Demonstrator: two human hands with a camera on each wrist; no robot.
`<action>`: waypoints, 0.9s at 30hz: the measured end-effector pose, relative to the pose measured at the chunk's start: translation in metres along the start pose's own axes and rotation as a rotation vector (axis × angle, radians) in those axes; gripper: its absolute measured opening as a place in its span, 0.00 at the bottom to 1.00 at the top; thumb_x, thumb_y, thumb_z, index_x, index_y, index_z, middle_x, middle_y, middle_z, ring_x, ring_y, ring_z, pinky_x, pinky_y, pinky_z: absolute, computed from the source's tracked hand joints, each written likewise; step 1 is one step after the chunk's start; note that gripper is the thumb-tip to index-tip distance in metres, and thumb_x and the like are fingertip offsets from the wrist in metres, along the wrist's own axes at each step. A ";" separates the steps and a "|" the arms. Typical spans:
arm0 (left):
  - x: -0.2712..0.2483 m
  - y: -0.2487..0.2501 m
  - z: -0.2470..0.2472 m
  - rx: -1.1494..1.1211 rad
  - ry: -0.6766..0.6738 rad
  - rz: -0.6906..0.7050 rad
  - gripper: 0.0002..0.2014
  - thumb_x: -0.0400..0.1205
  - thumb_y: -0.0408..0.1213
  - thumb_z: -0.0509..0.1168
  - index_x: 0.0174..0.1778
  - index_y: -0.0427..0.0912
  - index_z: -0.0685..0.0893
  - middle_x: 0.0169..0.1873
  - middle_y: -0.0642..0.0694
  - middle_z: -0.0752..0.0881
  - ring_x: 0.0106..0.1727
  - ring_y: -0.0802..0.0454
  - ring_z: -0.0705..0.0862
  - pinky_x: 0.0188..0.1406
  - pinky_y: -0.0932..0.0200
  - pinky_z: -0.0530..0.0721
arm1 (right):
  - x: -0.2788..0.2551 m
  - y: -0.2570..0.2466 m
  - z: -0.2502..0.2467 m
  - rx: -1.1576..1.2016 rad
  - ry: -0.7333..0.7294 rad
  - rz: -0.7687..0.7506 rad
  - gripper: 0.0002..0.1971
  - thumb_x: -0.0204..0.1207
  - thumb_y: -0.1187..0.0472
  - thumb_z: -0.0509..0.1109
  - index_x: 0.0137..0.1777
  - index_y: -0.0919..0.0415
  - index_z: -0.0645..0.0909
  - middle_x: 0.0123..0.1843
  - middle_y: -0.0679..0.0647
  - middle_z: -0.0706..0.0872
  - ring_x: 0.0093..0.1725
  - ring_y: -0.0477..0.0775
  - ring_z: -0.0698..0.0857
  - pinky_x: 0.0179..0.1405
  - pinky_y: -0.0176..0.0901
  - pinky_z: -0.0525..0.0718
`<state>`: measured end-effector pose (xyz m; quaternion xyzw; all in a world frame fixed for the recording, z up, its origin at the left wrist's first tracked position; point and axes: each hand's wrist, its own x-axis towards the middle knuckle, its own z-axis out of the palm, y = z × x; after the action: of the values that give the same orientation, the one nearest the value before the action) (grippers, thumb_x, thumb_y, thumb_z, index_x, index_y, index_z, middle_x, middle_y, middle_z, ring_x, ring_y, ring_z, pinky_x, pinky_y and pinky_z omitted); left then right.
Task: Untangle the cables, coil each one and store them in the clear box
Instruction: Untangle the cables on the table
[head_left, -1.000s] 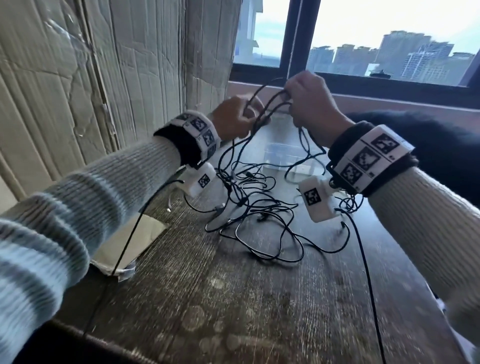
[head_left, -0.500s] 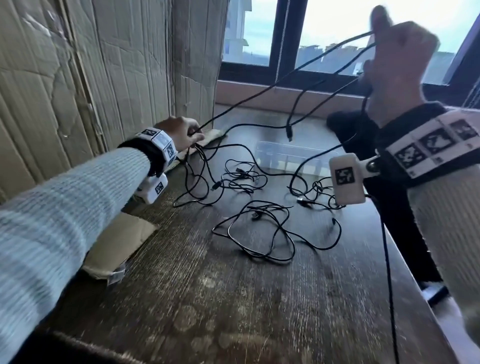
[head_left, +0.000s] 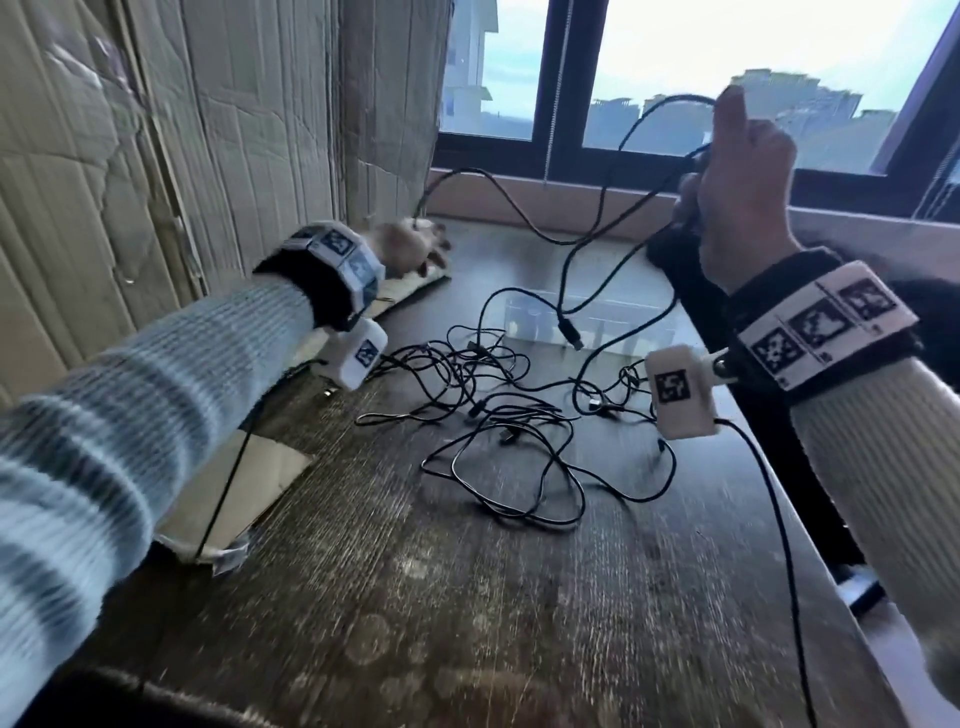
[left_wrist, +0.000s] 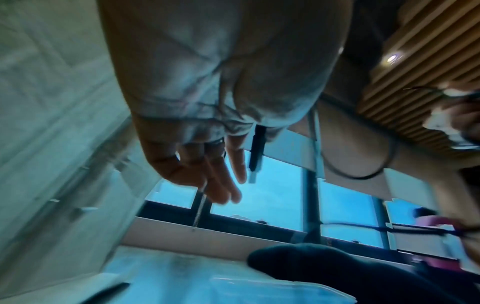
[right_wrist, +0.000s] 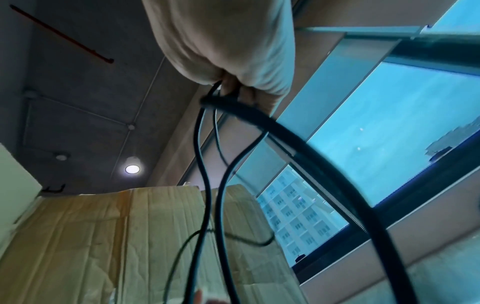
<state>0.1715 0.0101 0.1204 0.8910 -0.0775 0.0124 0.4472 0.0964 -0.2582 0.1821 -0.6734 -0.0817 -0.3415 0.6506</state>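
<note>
Raised at the right, my right hand (head_left: 737, 176) grips black cables (head_left: 519, 208) in its curled fingers; the right wrist view shows several strands (right_wrist: 207, 164) hanging from the fist (right_wrist: 233, 82). One strand sags across to my left hand (head_left: 410, 247), low by the cardboard wall. In the left wrist view a black USB plug (left_wrist: 255, 152) sticks out from under the thumb of this hand (left_wrist: 207, 164), its other fingers loosely extended. Another plug (head_left: 569, 332) dangles above the clear box (head_left: 623, 312). A loose tangle of black cables (head_left: 498, 421) lies on the dark wooden table (head_left: 467, 597).
Cardboard sheets (head_left: 208, 130) line the left wall, and a flat cardboard piece (head_left: 228, 493) lies on the table's left side. A dark garment (head_left: 675, 260) sits behind the box by the window sill. The table's right edge runs under my right forearm.
My hands, together over the tangle a second ago, have pulled apart: right up and right, left down to the cardboard. The cable between them, taut half a second ago, now sags.
</note>
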 end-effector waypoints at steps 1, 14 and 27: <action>-0.001 0.006 0.011 -0.016 -0.108 0.014 0.21 0.90 0.41 0.48 0.74 0.32 0.69 0.48 0.47 0.81 0.38 0.57 0.80 0.27 0.68 0.76 | -0.003 -0.001 0.006 0.013 -0.028 0.009 0.16 0.86 0.51 0.57 0.37 0.57 0.65 0.34 0.52 0.66 0.24 0.47 0.65 0.18 0.35 0.69; -0.019 0.043 -0.001 -0.039 -0.103 -0.110 0.08 0.86 0.43 0.58 0.51 0.43 0.79 0.31 0.50 0.74 0.29 0.57 0.77 0.34 0.60 0.82 | 0.016 -0.003 -0.022 -0.194 -0.007 0.086 0.06 0.80 0.56 0.66 0.48 0.58 0.75 0.41 0.48 0.76 0.34 0.46 0.75 0.30 0.35 0.77; -0.057 0.135 0.027 0.116 -0.070 0.405 0.13 0.88 0.35 0.55 0.68 0.40 0.76 0.46 0.53 0.78 0.44 0.62 0.78 0.44 0.73 0.82 | -0.049 0.033 0.058 -0.391 -0.827 0.209 0.19 0.73 0.39 0.71 0.41 0.56 0.81 0.31 0.47 0.69 0.25 0.45 0.66 0.22 0.36 0.64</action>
<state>0.0937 -0.0837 0.2066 0.8814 -0.2695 0.0754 0.3805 0.0983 -0.1924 0.1324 -0.8676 -0.1997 0.0140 0.4552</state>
